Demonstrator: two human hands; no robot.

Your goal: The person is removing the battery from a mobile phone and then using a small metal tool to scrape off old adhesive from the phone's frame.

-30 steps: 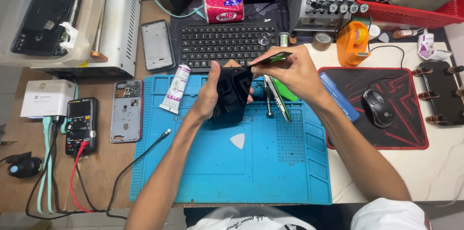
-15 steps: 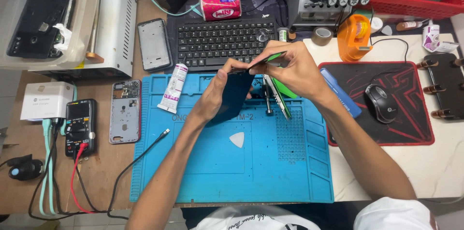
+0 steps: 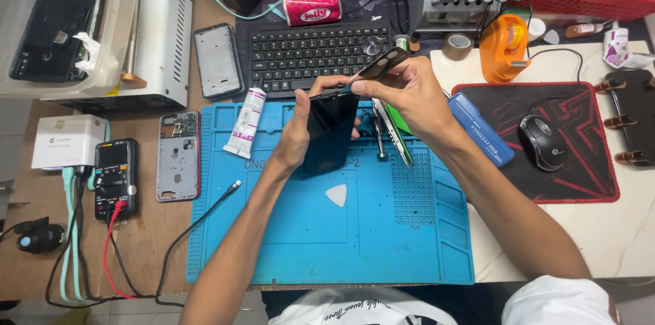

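While the left hand (image 3: 297,137) grips a dark phone (image 3: 330,132) upright above the blue mat (image 3: 382,243) on the table (image 3: 614,229), the right hand (image 3: 402,96) pinches a thin dark strip (image 3: 384,64) at the phone's top edge, with a white pick (image 3: 336,194) lying just below on the mat.

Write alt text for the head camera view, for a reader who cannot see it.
Over a blue silicone work mat, a person's left hand holds a black slab-shaped phone upright while the right hand peels a thin dark panel off its top edge. A white triangular plastic pick lies on the mat; a black keyboard sits behind.
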